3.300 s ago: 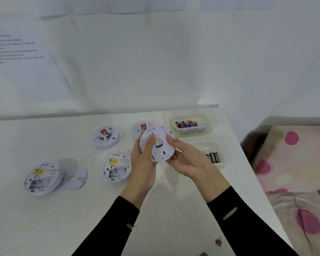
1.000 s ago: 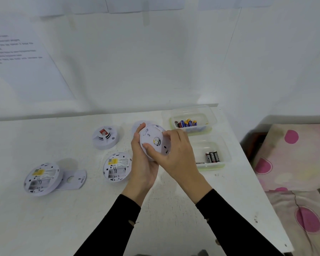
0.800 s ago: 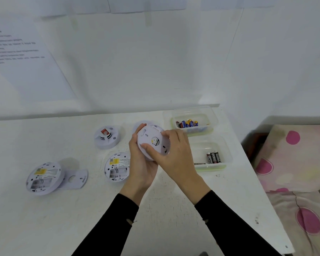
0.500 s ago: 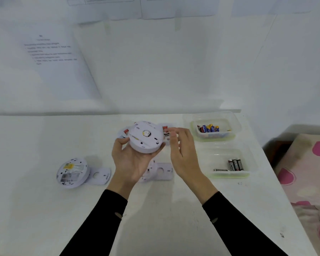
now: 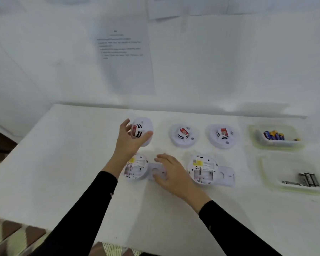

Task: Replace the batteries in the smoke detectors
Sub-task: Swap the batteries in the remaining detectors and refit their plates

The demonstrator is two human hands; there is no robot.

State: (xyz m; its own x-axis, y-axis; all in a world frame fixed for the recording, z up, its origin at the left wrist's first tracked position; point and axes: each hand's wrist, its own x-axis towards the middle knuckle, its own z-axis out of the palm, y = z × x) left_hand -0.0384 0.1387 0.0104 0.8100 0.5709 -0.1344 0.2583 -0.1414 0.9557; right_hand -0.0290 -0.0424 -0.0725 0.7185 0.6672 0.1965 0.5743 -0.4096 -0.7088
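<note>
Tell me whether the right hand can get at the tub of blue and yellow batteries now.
Probably yes. The right hand is open and holds nothing, the tub of blue and yellow batteries has no lid, and only the low opened smoke detector and a closed smoke detector lie between.
</note>
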